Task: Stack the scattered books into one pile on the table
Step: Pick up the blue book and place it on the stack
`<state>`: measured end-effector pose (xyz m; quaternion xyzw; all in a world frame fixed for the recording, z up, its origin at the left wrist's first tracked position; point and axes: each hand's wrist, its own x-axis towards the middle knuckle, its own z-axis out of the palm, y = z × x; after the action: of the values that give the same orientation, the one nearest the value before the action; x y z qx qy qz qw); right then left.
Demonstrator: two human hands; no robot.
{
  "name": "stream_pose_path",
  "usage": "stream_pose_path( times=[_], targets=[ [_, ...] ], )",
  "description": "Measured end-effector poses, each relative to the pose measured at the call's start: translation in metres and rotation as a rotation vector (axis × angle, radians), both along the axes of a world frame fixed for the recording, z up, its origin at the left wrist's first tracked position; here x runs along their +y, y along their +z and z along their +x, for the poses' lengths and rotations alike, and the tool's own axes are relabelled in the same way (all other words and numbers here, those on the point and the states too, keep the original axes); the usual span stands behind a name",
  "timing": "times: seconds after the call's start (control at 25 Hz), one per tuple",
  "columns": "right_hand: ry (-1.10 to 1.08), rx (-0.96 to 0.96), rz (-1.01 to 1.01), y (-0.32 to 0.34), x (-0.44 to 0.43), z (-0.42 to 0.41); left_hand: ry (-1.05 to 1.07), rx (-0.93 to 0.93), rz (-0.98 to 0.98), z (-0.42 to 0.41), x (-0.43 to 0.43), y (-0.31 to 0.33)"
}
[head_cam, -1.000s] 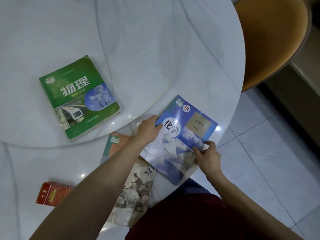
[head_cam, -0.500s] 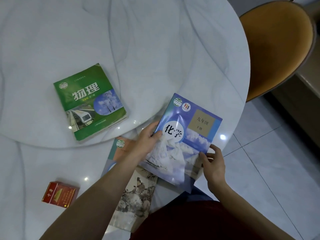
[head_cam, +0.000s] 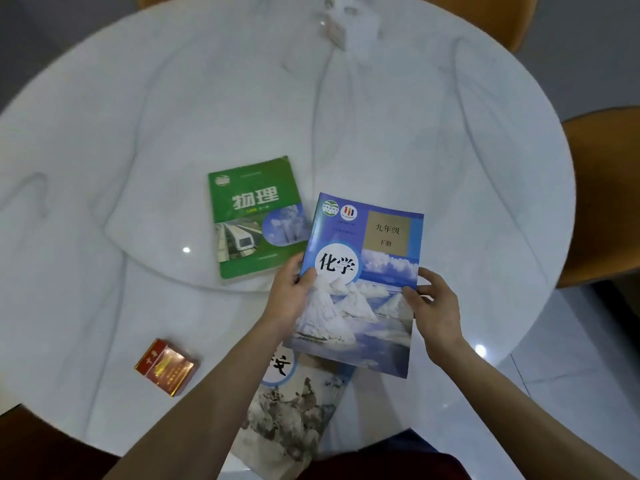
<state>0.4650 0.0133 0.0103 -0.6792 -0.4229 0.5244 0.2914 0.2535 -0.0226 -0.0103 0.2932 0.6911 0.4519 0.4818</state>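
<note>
A glossy blue paperback textbook with snowy white mounds on its cover (head_cam: 360, 289) is held above the near part of the table, the left hand (head_cam: 289, 299) pinching its left edge and the right hand (head_cam: 434, 308) gripping its right edge, thumbs on the cover. Its lower end overlaps a pale textbook printed with an ink-wash landscape (head_cam: 287, 420) that lies flat near the table's front edge; the left forearm and the blue book hide that book's upper part, so its title is only partly readable. Just left of the blue book lies a green softcover textbook with a train on its cover (head_cam: 254, 220), flat on a raised round centre panel, its right corner tucked behind the blue one. The round white marble-patterned table (head_cam: 450, 133) is smooth and reflective — small bright light spots show on it. A small red-and-gold shiny box (head_cam: 166, 367) sits apart on the left. At the far edge a whitish blurred object (head_cam: 349, 22) is hard to identify. Orange-brown curved chairs (head_cam: 602, 195) ring the table over pale tiled floor.
</note>
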Motion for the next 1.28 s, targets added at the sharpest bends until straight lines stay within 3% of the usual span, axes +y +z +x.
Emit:
stream_pose_path(
  times=[0.32, 0.6, 0.92, 1.16, 1.28],
  targets=[
    [0.298, -0.064, 0.131, 0.022, 0.080, -0.103, 0.331, 0.058, -0.013, -0.077, 0.018, 0.013],
    [0.416, -0.102, 0.186, 0.016, 0.128, -0.185, 0.466, 0.190, -0.104, -0.130, 0.048, 0.020],
    [0.483, -0.210, 0.191, -0.013, 0.151, -0.223, 0.424, 0.384, -0.210, -0.157, 0.066, 0.001],
    [0.613, -0.459, 0.267, -0.035, 0.160, -0.222, 0.284, 0.684, -0.348, -0.160, 0.069, -0.015],
    [0.622, -0.547, 0.281, -0.042, 0.156, -0.222, 0.239, 0.695, -0.358, -0.160, 0.066, -0.019]
  ],
)
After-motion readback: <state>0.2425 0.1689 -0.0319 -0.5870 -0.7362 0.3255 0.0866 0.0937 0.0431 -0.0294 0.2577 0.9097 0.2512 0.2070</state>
